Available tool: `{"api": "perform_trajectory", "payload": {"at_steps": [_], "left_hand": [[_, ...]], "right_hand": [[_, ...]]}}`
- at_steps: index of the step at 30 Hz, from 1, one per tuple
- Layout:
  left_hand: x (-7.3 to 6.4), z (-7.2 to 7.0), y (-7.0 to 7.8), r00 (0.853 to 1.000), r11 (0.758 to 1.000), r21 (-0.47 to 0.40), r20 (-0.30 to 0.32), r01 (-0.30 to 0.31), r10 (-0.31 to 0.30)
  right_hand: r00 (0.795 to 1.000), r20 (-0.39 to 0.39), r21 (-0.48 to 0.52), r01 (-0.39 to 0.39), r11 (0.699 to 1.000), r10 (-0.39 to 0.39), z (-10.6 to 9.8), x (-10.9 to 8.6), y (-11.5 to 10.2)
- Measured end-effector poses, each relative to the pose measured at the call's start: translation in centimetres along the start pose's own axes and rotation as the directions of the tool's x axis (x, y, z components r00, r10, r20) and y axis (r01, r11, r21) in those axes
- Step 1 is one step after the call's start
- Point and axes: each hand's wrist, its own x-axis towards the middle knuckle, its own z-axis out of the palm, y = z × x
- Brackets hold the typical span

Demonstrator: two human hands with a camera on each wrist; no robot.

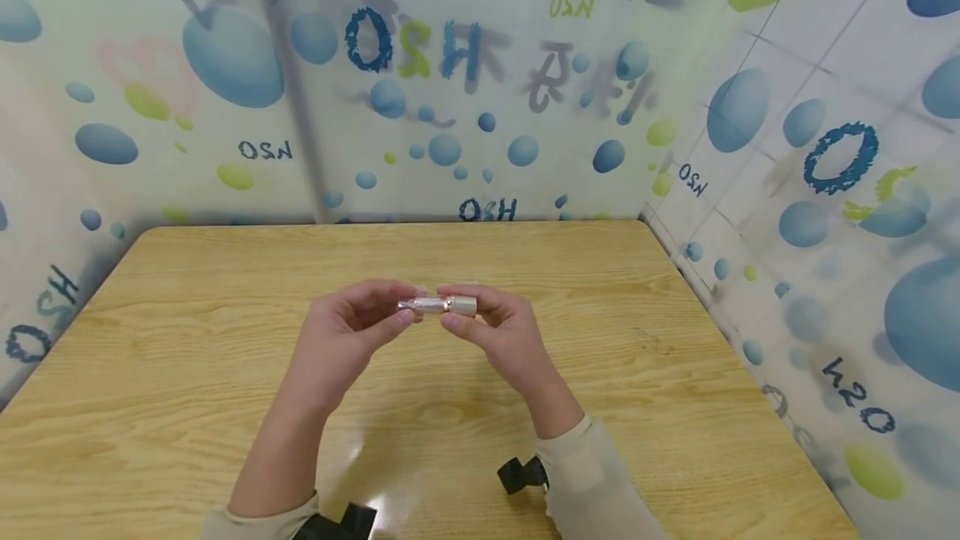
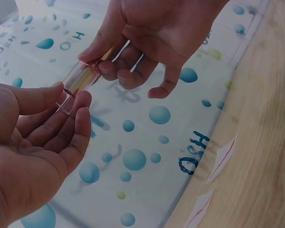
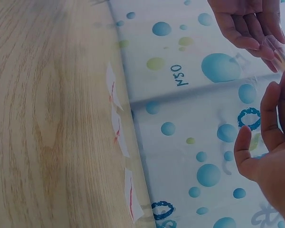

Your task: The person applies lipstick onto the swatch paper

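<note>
Between both hands, over the table, lies a small see-through tube (image 1: 430,305) with a pale metallic end (image 1: 462,306) on the right. In the left wrist view the tube (image 2: 81,80) shows a copper-gold tint inside. My left hand (image 1: 337,344) pinches its left end between thumb and fingers. At the metallic end, my right hand (image 1: 512,338) pinches with thumb and index finger, while its other fingers spread loosely in the left wrist view. The right wrist view catches the tube (image 3: 280,56) only at its edge, partly cut off. Its exact kind I cannot tell.
A wood-grain table (image 1: 420,473) spans the space below the hands. Walls covered with a bubble-print sheet (image 1: 442,182) stand behind and to the right. White paper strips with red lines (image 3: 133,195) lie along the table's edge. Black wrist mounts (image 1: 522,474) sit at both sleeves.
</note>
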Motion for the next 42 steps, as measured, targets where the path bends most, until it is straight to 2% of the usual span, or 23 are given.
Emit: {"api": "perform_trajectory", "payload": {"at_steps": [21, 35, 42], "left_hand": [[-0.11, 0.15, -0.1, 1.0, 0.999, 0.048, -0.012, -0.001, 0.001], [0.06, 0.0, 0.33, 1.0, 0.991, 0.135, -0.017, 0.008, -0.005], [0.31, 0.32, 0.29, 0.999, 0.996, 0.083, -0.026, -0.022, 0.025]], "right_hand": [[1.0, 0.012, 0.04, -0.024, 0.999, 0.023, 0.52, -0.28, 0.11], [0.999, 0.03, -0.038, -0.042, 0.998, 0.043, 0.21, -0.23, 0.26], [0.998, 0.026, -0.055, -0.052, 0.997, 0.053, 0.24, -0.19, 0.07]]}}
